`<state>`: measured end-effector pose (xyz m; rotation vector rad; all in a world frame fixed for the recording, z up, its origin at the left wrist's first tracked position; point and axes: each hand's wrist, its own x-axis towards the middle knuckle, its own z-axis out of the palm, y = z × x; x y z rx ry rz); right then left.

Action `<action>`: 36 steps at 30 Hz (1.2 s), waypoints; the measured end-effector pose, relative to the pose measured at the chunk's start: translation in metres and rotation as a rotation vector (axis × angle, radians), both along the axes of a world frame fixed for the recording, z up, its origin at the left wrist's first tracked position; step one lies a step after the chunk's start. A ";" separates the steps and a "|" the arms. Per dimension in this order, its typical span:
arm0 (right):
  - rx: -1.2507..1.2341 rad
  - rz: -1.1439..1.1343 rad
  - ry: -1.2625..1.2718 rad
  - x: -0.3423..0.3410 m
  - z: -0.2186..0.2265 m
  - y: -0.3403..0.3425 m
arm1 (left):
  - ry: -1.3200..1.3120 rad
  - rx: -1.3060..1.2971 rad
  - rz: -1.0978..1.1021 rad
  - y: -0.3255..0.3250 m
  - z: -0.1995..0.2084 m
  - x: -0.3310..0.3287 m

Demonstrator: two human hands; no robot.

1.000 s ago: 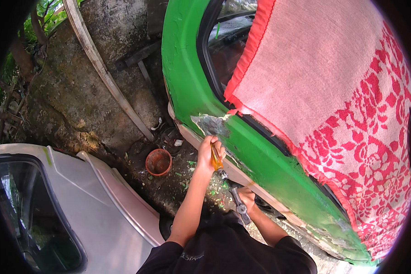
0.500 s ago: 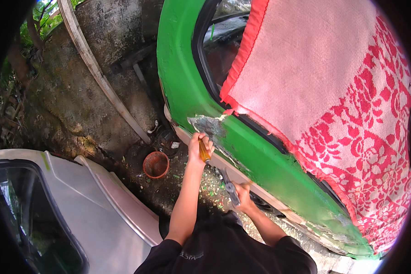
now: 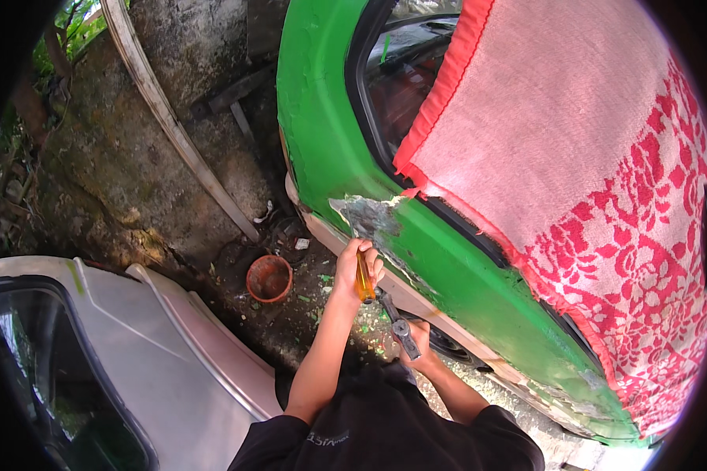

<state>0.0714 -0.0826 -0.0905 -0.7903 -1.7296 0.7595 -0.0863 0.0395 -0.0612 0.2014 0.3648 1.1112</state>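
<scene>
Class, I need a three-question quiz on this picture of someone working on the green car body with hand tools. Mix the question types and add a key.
1. True or false: the left hand grips a tool with an amber handle held against the green car body.
2. What does the right hand hold? A) a hammer B) a paint brush C) a cloth
3. Fill in: on the ground left of the hands sits a small round ____ of reddish-brown colour.

Key: 1 true. 2 A. 3 pot. Beside the left hand, a patch of bare grey metal shows where green paint is gone; a red and pink patterned cloth hangs over the car.
</scene>
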 end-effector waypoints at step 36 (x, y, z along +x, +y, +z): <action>0.052 -0.049 -0.099 -0.005 0.015 0.008 | -0.101 -0.075 0.075 0.022 -0.002 0.006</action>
